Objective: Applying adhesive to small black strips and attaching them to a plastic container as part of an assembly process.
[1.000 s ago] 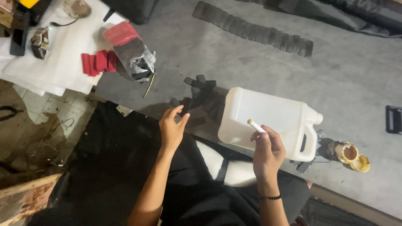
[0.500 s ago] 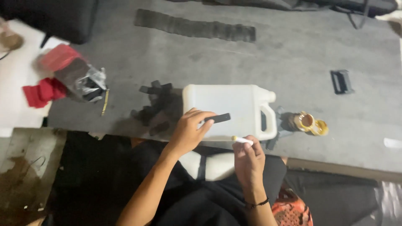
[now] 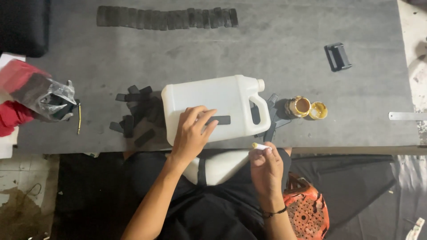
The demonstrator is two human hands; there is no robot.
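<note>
A white plastic jug [image 3: 222, 95] lies on its side on the grey table [image 3: 284, 49], handle to the right. My left hand [image 3: 192, 133] rests on the jug's near face and presses a small black strip [image 3: 218, 120] flat against it with the fingertips. My right hand [image 3: 265, 166] hovers just off the table's near edge, below the jug's handle, pinching a thin white stick with a yellowish tip [image 3: 260, 146]. A second white jug [image 3: 218, 166] with a black strip sits in my lap.
Loose black strips [image 3: 133, 115] lie left of the jug; a long row of them [image 3: 167, 18] runs along the far side. A small open tin and its lid [image 3: 306, 108] stand right of the handle. A black clip [image 3: 338, 56], metal ruler [image 3: 407, 116], plastic bag [image 3: 49, 98] and orange basket [image 3: 307, 211] are around.
My left hand has brought a black strip from the pile onto the jug's face and now presses it down. The view has shifted, centring the jug. My right hand stayed near the edge.
</note>
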